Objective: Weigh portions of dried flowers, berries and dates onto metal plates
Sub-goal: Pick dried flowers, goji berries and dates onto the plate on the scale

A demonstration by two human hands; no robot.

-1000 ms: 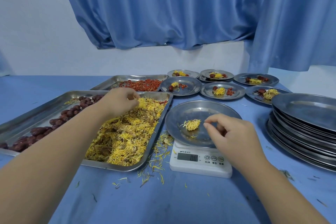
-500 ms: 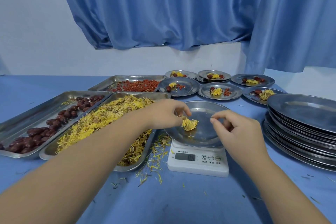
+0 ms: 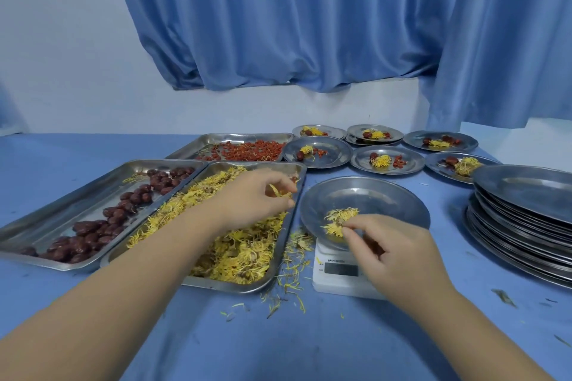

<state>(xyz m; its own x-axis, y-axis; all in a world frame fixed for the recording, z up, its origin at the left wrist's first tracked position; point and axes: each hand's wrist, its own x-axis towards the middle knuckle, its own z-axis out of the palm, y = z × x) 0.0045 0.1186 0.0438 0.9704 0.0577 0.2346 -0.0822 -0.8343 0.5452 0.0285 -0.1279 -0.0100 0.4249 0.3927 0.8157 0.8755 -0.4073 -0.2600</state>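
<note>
Head camera view, looking down at a blue worktop (image 3: 309, 343). A metal plate (image 3: 383, 195) sits on a small white scale (image 3: 340, 275), holding a little heap of dried yellow flowers (image 3: 339, 217). The right hand (image 3: 393, 253) reaches over the plate's near edge, its grip pinched on the near side of that heap. The left hand (image 3: 257, 198) hovers over the far right corner of the flower tray (image 3: 235, 284), its grip pinched on a small tuft of petals.

Left of that tray lies a tray of dark red dates (image 3: 102, 226); behind it, a tray of red berries (image 3: 247, 150). Six filled plates (image 3: 387, 161) sit at the back, and a stack of empty plates (image 3: 523, 216) stands to the right.

Likely risks: the right forearm hides part of the scale's display, so a reading could be missed, and any pressure from that hand on the plate would falsify the weight. The plate overhangs the scale, so a push on its rim could tip it. Loose petals (image 3: 288, 281) already litter the worktop between tray and scale, and the tuft could shed more while crossing.
</note>
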